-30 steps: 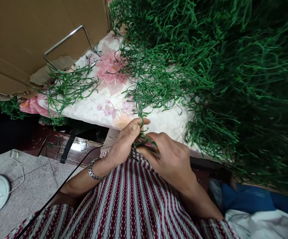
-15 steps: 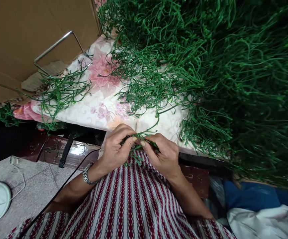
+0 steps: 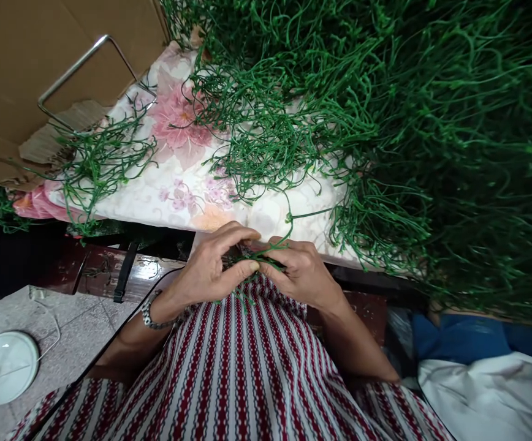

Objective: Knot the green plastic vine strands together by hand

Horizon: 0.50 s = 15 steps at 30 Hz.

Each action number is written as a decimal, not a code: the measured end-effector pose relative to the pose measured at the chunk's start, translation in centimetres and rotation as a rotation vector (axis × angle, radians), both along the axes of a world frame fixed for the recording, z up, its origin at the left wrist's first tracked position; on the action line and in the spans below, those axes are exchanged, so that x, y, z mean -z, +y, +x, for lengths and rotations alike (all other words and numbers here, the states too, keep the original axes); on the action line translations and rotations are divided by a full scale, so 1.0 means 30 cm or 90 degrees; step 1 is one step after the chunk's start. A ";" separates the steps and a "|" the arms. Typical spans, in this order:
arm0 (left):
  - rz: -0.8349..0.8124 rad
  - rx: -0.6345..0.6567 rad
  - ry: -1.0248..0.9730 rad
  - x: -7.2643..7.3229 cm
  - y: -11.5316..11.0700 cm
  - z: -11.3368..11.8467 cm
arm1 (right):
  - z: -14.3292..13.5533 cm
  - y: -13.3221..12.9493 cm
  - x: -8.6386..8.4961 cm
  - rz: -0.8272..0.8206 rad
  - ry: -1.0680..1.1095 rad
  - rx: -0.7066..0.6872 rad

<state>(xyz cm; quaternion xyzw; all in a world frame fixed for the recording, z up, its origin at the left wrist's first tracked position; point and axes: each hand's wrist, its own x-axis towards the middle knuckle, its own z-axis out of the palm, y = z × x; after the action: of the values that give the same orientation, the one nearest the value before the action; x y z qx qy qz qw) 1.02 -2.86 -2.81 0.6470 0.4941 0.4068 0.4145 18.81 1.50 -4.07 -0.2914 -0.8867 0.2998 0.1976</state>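
Observation:
Green plastic stems [image 3: 273, 248] run between my two hands, above my striped clothing. My left hand [image 3: 222, 263], with a metal watch at its wrist, pinches them between thumb and fingers. From the other side my right hand [image 3: 300, 269] grips the same stems, its thumb meeting the left thumb. One long stem curves up from the hands onto the floral cloth [image 3: 174, 196]. Behind them a tangle of loose green stems [image 3: 275, 141] lies on the cloth, and a smaller bunch [image 3: 105, 159] rests at its left.
A huge heap of green stems [image 3: 468, 135] fills the right side. At the upper left stands a cardboard box [image 3: 64, 49] beside a bent metal frame [image 3: 75, 67]. A white round object [image 3: 6, 370] is at the lower left, white cloth [image 3: 486, 398] at the lower right.
The fingers of my left hand have spread over the stems and my right hand has turned slightly. The view has shifted a little, so the cloth and box appear further left and higher.

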 end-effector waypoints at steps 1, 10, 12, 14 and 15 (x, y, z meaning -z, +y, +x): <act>0.016 0.017 0.013 -0.007 0.006 0.002 | -0.001 0.000 -0.002 0.023 -0.019 -0.009; -0.105 -0.135 -0.408 0.018 0.018 0.037 | -0.039 0.006 -0.031 -0.024 0.011 -0.037; -0.185 -0.131 -0.541 0.014 0.015 0.041 | -0.047 0.008 -0.021 -0.053 0.074 -0.036; -0.250 -0.110 -0.621 0.001 0.015 0.041 | -0.053 0.011 -0.011 -0.077 0.126 -0.057; -0.278 -0.097 -0.648 -0.006 0.015 0.041 | -0.055 0.014 -0.007 -0.087 0.147 -0.078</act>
<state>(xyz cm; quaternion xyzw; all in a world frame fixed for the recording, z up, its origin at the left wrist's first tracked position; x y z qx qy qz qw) 2.25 -2.40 -2.64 0.2300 0.3498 0.5848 0.6948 17.17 1.91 -3.86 -0.2128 -0.8516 0.4026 0.2594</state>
